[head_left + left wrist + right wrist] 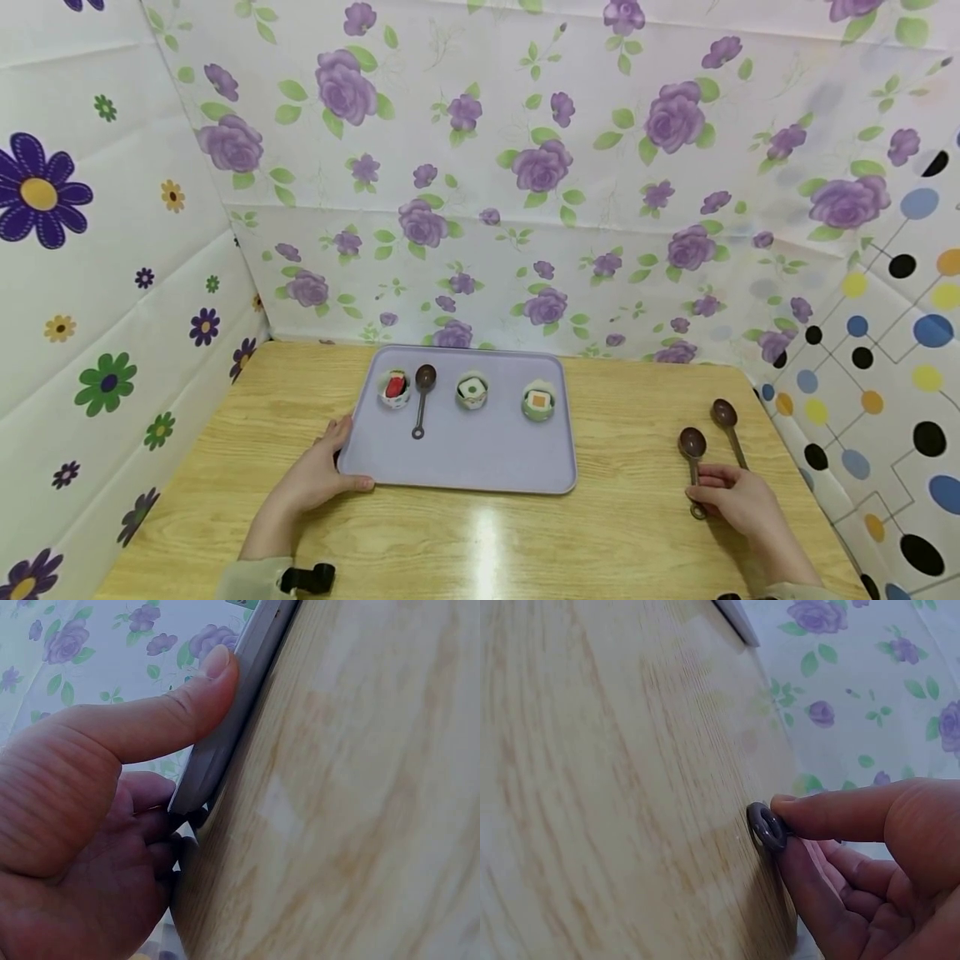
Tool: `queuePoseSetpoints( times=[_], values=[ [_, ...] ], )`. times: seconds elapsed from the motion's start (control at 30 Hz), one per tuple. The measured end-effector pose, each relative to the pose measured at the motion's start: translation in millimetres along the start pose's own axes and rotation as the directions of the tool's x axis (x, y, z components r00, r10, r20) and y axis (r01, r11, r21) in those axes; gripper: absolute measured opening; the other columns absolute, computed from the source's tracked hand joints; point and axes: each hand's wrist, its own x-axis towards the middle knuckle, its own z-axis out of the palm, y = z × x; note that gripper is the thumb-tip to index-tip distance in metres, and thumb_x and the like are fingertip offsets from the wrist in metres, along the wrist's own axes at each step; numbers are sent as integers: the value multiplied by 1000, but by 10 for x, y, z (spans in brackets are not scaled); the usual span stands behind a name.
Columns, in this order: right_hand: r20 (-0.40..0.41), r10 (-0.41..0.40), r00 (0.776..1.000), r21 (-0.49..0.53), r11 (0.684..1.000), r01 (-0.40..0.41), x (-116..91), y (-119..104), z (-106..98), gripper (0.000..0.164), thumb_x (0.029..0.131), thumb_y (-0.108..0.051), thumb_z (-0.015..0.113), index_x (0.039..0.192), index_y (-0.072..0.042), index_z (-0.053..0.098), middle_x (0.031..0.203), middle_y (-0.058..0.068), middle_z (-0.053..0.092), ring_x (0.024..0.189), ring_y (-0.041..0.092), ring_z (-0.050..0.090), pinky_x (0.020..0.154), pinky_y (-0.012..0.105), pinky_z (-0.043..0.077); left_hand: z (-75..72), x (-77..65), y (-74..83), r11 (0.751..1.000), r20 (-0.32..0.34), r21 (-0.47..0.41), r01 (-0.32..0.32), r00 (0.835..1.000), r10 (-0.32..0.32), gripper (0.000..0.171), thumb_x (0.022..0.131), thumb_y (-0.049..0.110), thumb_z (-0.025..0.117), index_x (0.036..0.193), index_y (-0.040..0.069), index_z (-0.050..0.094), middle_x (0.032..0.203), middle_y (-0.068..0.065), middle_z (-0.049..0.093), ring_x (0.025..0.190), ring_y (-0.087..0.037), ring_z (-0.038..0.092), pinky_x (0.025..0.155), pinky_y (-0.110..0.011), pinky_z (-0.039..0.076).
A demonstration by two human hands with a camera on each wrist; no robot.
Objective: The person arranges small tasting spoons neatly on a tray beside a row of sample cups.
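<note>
My left hand (318, 473) grips the near left corner of a lavender tray (480, 460), thumb along the front edge and fingers at the left side. In the left wrist view the thumb (191, 705) presses against the tray's rim (217, 754). On the right, my right hand (738, 502) pinches the handle of a brown spoon (692, 443) between thumb and fingers. The ring end of this handle (767, 827) pokes out of the pinch in the right wrist view, close over the table. Beside it lies a second brown spoon (724, 413), its handle end hidden behind the right hand.
On the tray stand three small cups: one with a red piece (394, 389), one with a white piece (472, 390), and a green one (538, 401) with a white and orange piece. Another brown spoon (422, 400) lies between the first two. Patterned cloths (480, 175) border the wooden table (600, 533).
</note>
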Motion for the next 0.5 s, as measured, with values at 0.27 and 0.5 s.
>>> queuePoseSetpoints(
  times=[0.27, 0.5],
  values=[
    [-11, -16, 1000, 5, 1000, 16, -48, 16, -32, 60, 91, -16, 86, 136, 16, 62, 110, 12, 78, 85, 4, 68, 70, 25, 61, 17, -6, 38, 1000, 6, -22, -5, 1000, 5, 132, 79, 44, 95, 167, -9, 12, 172, -33, 10, 160, -52, 2, 126, -70, 7],
    [0, -11, 1000, 47, 999, 11, -35, -17, -12, 59, 92, -11, 85, 136, 17, 60, 111, 11, 77, 85, 5, 69, 71, 26, 62, 7, -10, 25, 1000, 6, -18, -18, 1000, 18, 132, 80, 45, 95, 166, -11, 12, 171, -35, 10, 159, -53, 1, 125, -71, 5]
  ],
)
